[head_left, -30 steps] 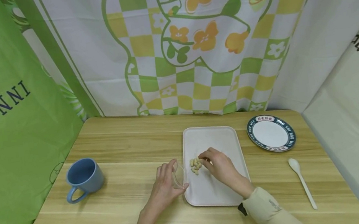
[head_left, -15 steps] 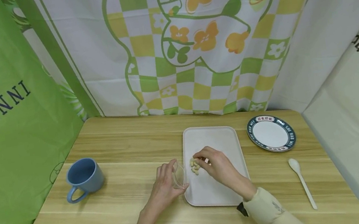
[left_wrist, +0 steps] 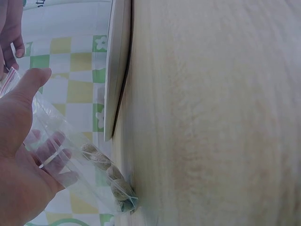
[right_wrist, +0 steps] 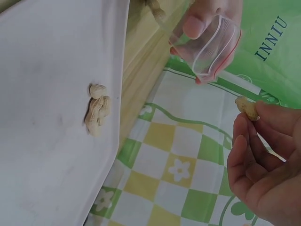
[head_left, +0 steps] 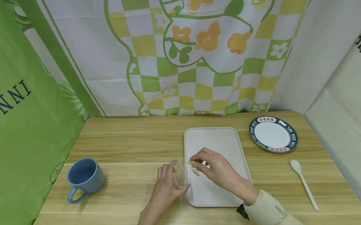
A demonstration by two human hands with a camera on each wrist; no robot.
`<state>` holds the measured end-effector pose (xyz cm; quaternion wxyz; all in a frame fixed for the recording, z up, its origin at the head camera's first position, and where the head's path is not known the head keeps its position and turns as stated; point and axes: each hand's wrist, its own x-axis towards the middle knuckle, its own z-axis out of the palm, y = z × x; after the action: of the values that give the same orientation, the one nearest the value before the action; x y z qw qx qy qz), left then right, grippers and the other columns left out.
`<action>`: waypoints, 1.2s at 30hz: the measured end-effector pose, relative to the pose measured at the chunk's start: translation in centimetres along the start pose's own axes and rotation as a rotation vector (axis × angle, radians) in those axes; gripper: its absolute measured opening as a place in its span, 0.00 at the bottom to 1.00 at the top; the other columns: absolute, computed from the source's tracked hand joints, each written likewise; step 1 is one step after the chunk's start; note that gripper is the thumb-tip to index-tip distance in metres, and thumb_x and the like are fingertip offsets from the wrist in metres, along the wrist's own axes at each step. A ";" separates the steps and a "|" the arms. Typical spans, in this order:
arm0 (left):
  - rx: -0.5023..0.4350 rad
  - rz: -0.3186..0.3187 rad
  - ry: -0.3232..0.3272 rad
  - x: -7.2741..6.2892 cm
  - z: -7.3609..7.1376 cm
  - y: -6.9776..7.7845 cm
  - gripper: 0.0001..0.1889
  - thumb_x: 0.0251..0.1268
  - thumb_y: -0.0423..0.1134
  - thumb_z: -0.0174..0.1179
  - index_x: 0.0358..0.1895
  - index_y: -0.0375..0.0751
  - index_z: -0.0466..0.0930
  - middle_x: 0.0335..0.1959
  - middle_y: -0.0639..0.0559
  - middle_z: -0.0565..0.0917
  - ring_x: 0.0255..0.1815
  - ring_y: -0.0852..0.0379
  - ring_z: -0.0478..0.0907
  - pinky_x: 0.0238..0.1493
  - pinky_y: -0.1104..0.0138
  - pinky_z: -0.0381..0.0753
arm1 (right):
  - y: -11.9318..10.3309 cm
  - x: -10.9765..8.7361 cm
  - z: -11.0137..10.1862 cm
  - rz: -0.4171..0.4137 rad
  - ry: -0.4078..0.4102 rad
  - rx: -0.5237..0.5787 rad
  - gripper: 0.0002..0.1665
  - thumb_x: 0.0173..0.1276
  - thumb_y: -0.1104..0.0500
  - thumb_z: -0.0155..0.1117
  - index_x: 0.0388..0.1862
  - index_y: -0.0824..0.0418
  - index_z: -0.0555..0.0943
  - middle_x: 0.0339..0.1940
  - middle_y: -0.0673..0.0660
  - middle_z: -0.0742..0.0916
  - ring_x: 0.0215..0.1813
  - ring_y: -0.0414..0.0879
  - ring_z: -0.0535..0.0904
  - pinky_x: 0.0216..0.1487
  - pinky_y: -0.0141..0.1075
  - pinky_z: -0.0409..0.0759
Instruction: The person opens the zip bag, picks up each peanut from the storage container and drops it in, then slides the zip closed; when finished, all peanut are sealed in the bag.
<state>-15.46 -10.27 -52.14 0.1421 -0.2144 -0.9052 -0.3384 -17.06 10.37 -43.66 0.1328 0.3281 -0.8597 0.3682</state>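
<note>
My left hand point(head_left: 164, 189) holds a clear zip-lock bag point(right_wrist: 207, 56) by its spread mouth, at the left edge of a pale tray point(head_left: 212, 135). In the left wrist view, several peanuts in their shells point(left_wrist: 113, 174) lie at the bottom of the bag, which hangs down by the table top. Between thumb and fingertips, my right hand point(head_left: 218, 167) pinches one peanut point(right_wrist: 247, 108), raised over the tray's left side close to the bag's mouth. A small cluster of peanuts point(right_wrist: 97, 110) lies on the tray below, partly hidden by the right hand in the head view.
A blue mug point(head_left: 85, 177) stands on the left of the wooden table point(head_left: 129, 143). To the right of the tray are a plate with a dark patterned rim point(head_left: 275, 149) and a white spoon point(head_left: 305, 185). Printed curtains point(head_left: 99, 62) enclose the table's back and sides.
The right hand has moved left from the peanuts toward the bag, lifting a peanut. Fewer peanuts show on the tray. The left hand and bag have stayed in place.
</note>
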 end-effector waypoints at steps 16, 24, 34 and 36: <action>0.003 0.009 0.011 0.0 0.0 0.0 0.43 0.45 0.44 0.76 0.65 0.37 0.62 0.42 0.51 0.70 0.47 0.52 0.66 0.39 0.64 0.76 | -0.6 -0.1 0.5 -0.054 -0.070 0.042 0.07 0.63 0.67 0.67 0.41 0.63 0.84 0.35 0.51 0.84 0.36 0.40 0.79 0.36 0.39 0.82; 0.009 0.006 0.002 0.0 0.0 0.0 0.44 0.46 0.45 0.75 0.66 0.37 0.62 0.43 0.51 0.70 0.48 0.52 0.66 0.40 0.64 0.76 | -0.6 -0.2 0.9 -0.093 -0.089 0.032 0.07 0.61 0.67 0.68 0.39 0.63 0.84 0.34 0.51 0.84 0.35 0.40 0.79 0.37 0.32 0.80; 0.004 0.002 -0.011 -0.1 0.0 -0.1 0.44 0.46 0.45 0.75 0.66 0.39 0.61 0.44 0.50 0.70 0.48 0.53 0.66 0.41 0.64 0.77 | -0.9 -0.3 1.1 -0.038 -0.164 0.019 0.06 0.62 0.66 0.68 0.39 0.63 0.84 0.35 0.51 0.84 0.35 0.39 0.79 0.37 0.35 0.81; 0.002 0.004 -0.010 0.0 0.0 -0.1 0.44 0.46 0.44 0.75 0.66 0.39 0.61 0.44 0.50 0.70 0.49 0.52 0.66 0.41 0.64 0.77 | -0.9 -0.3 1.2 -0.045 -0.166 0.014 0.06 0.62 0.66 0.68 0.39 0.63 0.84 0.35 0.51 0.85 0.35 0.40 0.79 0.36 0.35 0.81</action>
<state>-15.46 -10.35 -52.16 0.1385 -0.2175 -0.9058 -0.3361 -16.25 9.19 -44.10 0.0669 0.3777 -0.8575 0.3428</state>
